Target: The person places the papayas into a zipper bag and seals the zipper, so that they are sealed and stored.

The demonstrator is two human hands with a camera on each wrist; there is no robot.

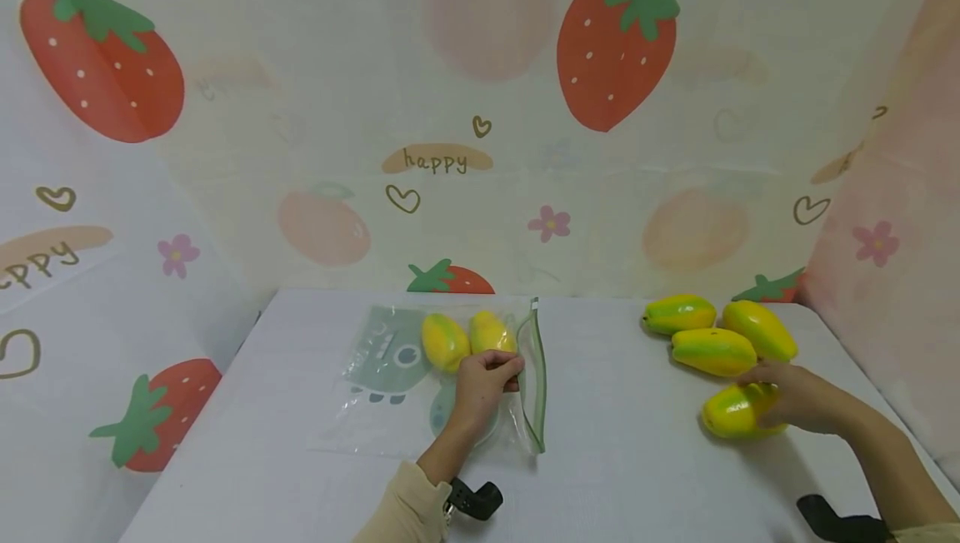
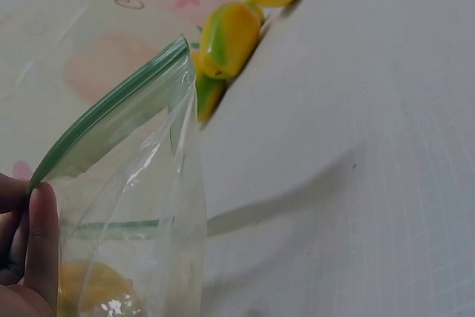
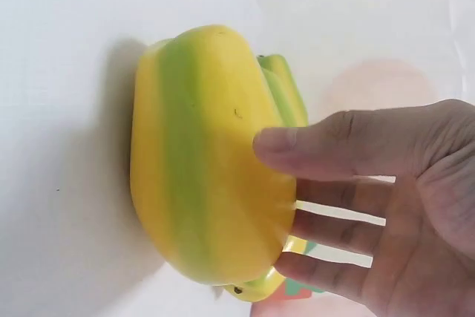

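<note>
A clear zip bag (image 1: pixel 541 376) with a green seal and a printed cartoon figure lies on the table, its mouth facing right. Two yellow papayas, one on the left (image 1: pixel 444 343) and one on the right (image 1: pixel 489 330), are inside it. My left hand (image 1: pixel 477 385) pinches the bag near its mouth; in the left wrist view the green edge (image 2: pixel 111 113) is raised and spread. Over at the right, my right hand (image 1: pixel 806 397) grips a yellow-green papaya (image 3: pixel 200 161), thumb on one side and fingers on the other, low over the table.
Three more papayas, a back left one (image 1: pixel 678 314), a front one (image 1: pixel 714 351) and a right one (image 1: pixel 761 331), lie grouped just beyond the right hand. A white table (image 1: pixel 607 460) bears everything. Fruit-patterned sheets (image 1: pixel 510 218) hang behind it and along both sides.
</note>
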